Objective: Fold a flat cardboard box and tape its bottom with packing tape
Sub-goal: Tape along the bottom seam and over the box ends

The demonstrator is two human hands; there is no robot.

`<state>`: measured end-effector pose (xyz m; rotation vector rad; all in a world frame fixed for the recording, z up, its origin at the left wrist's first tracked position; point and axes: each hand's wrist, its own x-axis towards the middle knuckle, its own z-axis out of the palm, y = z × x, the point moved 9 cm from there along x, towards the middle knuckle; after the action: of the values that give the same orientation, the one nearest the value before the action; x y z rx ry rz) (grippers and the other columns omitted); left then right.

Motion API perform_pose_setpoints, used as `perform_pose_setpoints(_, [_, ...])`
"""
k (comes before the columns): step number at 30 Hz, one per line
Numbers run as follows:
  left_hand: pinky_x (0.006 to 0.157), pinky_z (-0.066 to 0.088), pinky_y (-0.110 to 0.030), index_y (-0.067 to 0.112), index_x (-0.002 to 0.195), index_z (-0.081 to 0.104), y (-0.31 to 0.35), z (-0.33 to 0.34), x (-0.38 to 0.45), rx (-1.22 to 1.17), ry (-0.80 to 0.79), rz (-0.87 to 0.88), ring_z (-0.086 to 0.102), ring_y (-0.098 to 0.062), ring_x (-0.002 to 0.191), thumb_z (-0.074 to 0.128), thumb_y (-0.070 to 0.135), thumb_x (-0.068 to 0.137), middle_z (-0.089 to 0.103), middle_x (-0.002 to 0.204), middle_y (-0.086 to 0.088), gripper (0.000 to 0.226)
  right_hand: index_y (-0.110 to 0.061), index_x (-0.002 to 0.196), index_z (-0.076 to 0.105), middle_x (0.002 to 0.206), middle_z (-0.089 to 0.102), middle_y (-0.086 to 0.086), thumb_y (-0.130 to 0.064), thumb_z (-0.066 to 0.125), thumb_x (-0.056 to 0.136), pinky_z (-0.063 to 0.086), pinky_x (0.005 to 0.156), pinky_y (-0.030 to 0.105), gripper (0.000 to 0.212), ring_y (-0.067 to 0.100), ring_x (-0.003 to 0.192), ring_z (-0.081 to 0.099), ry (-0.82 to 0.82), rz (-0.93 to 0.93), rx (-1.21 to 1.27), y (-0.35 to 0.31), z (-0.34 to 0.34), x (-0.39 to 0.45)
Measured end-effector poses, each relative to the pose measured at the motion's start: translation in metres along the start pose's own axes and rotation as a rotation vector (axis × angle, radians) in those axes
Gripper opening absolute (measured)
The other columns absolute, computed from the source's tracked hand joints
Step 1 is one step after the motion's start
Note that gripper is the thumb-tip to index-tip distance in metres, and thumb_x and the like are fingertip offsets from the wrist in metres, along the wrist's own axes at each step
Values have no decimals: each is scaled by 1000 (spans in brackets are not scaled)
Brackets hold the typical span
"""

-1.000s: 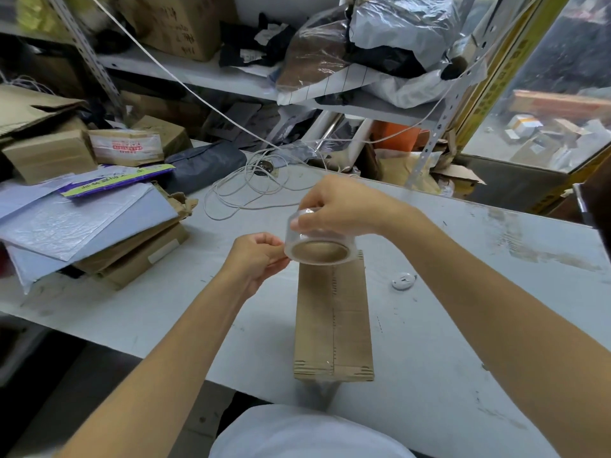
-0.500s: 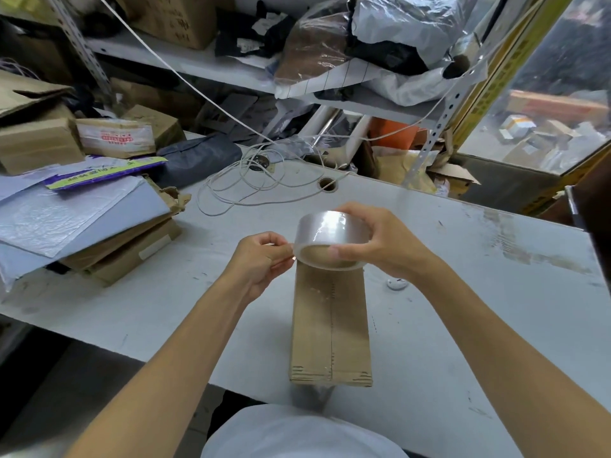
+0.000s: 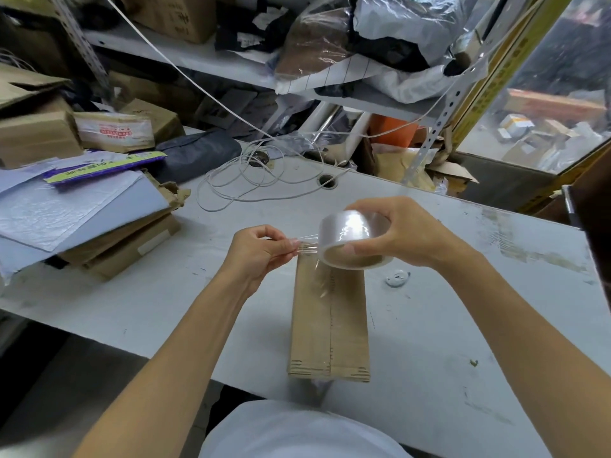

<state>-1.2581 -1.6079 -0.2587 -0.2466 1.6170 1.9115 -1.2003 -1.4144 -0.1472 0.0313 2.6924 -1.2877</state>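
Note:
A narrow brown cardboard box [image 3: 330, 325] lies on the grey table [image 3: 463, 342], its long seam running away from me and covered by a shiny strip of clear tape. Above its far end my right hand [image 3: 403, 233] grips a roll of clear packing tape [image 3: 350, 238]. My left hand [image 3: 258, 252] pinches the loose end of the tape, and a short stretch of tape spans the gap to the roll.
A small white round object [image 3: 397, 278] lies right of the box. Flat cardboard and plastic mailers [image 3: 82, 213] are stacked at the left. A coiled white cable [image 3: 251, 180] lies behind, near a hole in the table [image 3: 326, 180]. Cluttered shelves stand at the back.
My right hand has turned the roll and moved it right, away from my left hand. A short length of tape is now peeled off between them.

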Motion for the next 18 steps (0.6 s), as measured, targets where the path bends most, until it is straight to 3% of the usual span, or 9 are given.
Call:
perform_pose_setpoints(5, [61,58,-20,6,70,56,5,-7,1,14,0,23,71,-21,63,76,-8,76,68,76,-16,26,-32,111,68,99,67,-18,-35,84,71,49,72,10,43,-4,94,60,7,-2,-26,-10,0,-1])
perform_pose_setpoints(11, [59,56,-18,6,70,56,-7,-16,14,18,0,-20,71,-17,61,76,-7,77,67,67,-10,25,-30,113,68,103,71,-2,-43,83,68,57,82,35,50,17,95,65,-39,-26,-123,-24,12,13])
perform_pose_setpoints(16, [60,56,-14,7,60,55,-45,-2,22,-73,-101,-177,70,-19,75,68,-7,85,63,58,-5,31,-29,109,68,101,70,-11,-47,82,69,57,84,40,46,14,96,66,-41,-22,-8,-9,23,12])
perform_pose_setpoints(18, [63,56,-15,5,68,56,-48,2,27,-43,-119,-188,69,-19,79,71,-4,84,66,67,-7,24,-27,108,69,99,69,-12,-45,83,69,57,83,36,45,12,96,66,-22,-36,58,-3,22,8])
